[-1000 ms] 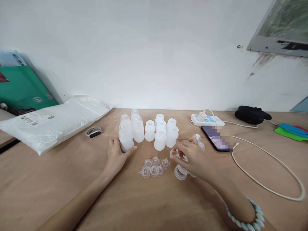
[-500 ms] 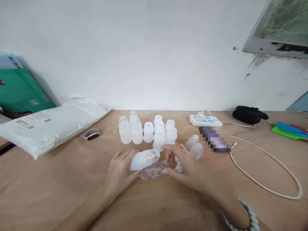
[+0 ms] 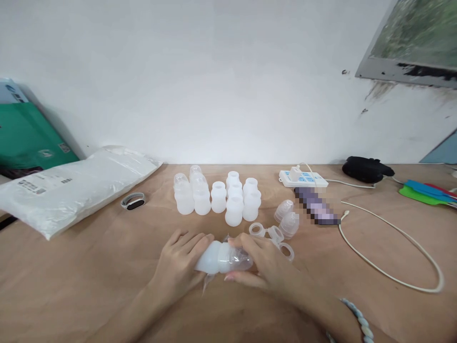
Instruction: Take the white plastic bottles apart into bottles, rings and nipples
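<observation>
A baby bottle [image 3: 209,258] with a frosted white body and a clear domed cap [image 3: 235,259] lies sideways between my hands, low over the table. My left hand [image 3: 180,259] is wrapped round the body. My right hand [image 3: 262,259] grips the clear cap with thumb and fingers. Thin clear film [image 3: 208,282] shows below the bottle. Just right of my right hand lie several translucent collar rings [image 3: 286,251]. Behind the hands stand several open white bottles [image 3: 234,212] and, to their left, several capped bottles [image 3: 184,200]. Clear domed caps [image 3: 289,225] are stacked at the right.
A white plastic parcel [image 3: 78,183] and a fitness band [image 3: 134,202] lie to the left. On the right are a power strip [image 3: 303,178], a pixelated phone [image 3: 317,207], a looped white cable [image 3: 424,257] and a black case [image 3: 367,169]. A wall [image 3: 214,85] rises behind the table.
My right hand has closed round the bottle's clear cap. The bottle has come lower and nearer to me. Clear round pieces seen beneath it are now hidden, and the collar rings show more.
</observation>
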A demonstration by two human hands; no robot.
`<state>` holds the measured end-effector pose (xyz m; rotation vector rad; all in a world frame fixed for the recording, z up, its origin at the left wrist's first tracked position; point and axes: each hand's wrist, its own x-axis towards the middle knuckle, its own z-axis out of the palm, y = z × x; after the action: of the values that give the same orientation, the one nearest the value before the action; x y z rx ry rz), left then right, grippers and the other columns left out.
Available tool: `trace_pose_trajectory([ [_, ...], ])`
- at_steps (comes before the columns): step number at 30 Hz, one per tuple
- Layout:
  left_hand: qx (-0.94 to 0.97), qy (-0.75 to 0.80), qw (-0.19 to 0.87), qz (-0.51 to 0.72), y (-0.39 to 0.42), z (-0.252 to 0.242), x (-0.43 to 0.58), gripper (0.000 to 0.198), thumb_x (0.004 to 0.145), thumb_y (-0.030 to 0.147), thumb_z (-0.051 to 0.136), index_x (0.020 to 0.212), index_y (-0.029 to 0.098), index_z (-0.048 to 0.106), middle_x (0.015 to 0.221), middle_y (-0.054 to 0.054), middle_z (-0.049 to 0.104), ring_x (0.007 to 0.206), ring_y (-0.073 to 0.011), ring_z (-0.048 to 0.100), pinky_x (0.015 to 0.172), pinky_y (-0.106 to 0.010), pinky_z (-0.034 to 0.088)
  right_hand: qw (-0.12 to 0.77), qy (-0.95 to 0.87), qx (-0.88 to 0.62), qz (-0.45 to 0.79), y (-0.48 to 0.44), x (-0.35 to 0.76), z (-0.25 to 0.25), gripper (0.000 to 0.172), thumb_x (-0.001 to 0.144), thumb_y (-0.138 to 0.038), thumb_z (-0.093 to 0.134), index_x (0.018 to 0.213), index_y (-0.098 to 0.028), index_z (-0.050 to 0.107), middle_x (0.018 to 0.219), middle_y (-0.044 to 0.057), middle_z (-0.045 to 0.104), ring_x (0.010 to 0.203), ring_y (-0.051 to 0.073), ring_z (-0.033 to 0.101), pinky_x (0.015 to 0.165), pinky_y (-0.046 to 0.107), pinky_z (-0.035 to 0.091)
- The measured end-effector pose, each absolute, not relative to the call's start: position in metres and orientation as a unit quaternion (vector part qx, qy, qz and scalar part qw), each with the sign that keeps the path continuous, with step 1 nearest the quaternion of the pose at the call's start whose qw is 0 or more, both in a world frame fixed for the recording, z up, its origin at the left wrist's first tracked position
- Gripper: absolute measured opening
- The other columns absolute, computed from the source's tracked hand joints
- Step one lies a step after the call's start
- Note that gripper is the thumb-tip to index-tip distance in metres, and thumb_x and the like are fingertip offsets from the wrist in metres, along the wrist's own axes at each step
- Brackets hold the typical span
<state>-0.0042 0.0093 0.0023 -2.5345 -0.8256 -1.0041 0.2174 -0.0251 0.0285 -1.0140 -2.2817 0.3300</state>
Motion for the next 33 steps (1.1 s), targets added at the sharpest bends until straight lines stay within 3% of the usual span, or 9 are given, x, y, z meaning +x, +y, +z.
trace_pose_trajectory([
  [9, -0.888, -0.307, 0.124, -0.32, 0.011, 0.005, -0.006, 0.018, 0.082, 0.026, 0.054, 0.098, 0.02, 0.062, 0.077, -0.004, 0.075, 0.063, -0.0214, 0.067, 0.063, -0.032, 0.043, 0.373, -0.85, -0.371, 0.001, -0.031, 0.211, 0.024, 0.034, 0.092, -0.052, 0.057, 0.095, -0.018, 0.055, 0.078, 0.006, 0.068, 0.067, 0.02, 0.065, 0.058, 0.029, 0.048],
  [17, -0.88, -0.284, 0.133, -0.357, 0.01, 0.008, 0.001, 0.021, 0.079, 0.018, 0.051, 0.099, 0.017, 0.057, 0.074, -0.004, 0.074, 0.06, -0.0208, 0.067, 0.057, -0.031, 0.04, 0.287, -0.852, -0.43, 0.086, -0.031, 0.221, 0.037, 0.034, 0.083, -0.051, 0.07, 0.094, -0.021, 0.057, 0.086, 0.002, 0.07, 0.071, 0.016, 0.066, 0.061, 0.024, 0.05],
  [24, -0.885, -0.307, 0.119, -0.328, 0.011, 0.007, -0.003, 0.018, 0.081, 0.019, 0.05, 0.096, 0.019, 0.06, 0.077, -0.004, 0.076, 0.062, -0.0216, 0.068, 0.06, -0.033, 0.041, 0.368, -0.854, -0.368, -0.012, -0.029, 0.214, 0.026, 0.036, 0.093, -0.053, 0.055, 0.093, -0.018, 0.057, 0.07, 0.003, 0.065, 0.063, 0.018, 0.063, 0.057, 0.027, 0.047],
  [30, -0.88, -0.281, 0.121, -0.363, 0.01, 0.007, 0.0, 0.018, 0.082, 0.018, 0.051, 0.099, 0.017, 0.058, 0.078, -0.004, 0.076, 0.062, -0.0207, 0.068, 0.058, -0.031, 0.041, 0.33, -0.847, -0.409, 0.082, -0.03, 0.221, 0.035, 0.037, 0.085, -0.056, 0.066, 0.088, -0.019, 0.059, 0.076, 0.002, 0.068, 0.061, 0.014, 0.062, 0.056, 0.023, 0.048],
  [33, -0.875, -0.281, 0.117, -0.376, 0.009, 0.009, 0.0, 0.017, 0.083, 0.017, 0.051, 0.098, 0.017, 0.058, 0.077, -0.004, 0.075, 0.063, -0.0204, 0.068, 0.059, -0.031, 0.041, 0.338, -0.845, -0.408, 0.073, -0.03, 0.221, 0.033, 0.038, 0.082, -0.055, 0.07, 0.09, -0.019, 0.059, 0.077, 0.002, 0.068, 0.062, 0.014, 0.062, 0.056, 0.023, 0.048],
])
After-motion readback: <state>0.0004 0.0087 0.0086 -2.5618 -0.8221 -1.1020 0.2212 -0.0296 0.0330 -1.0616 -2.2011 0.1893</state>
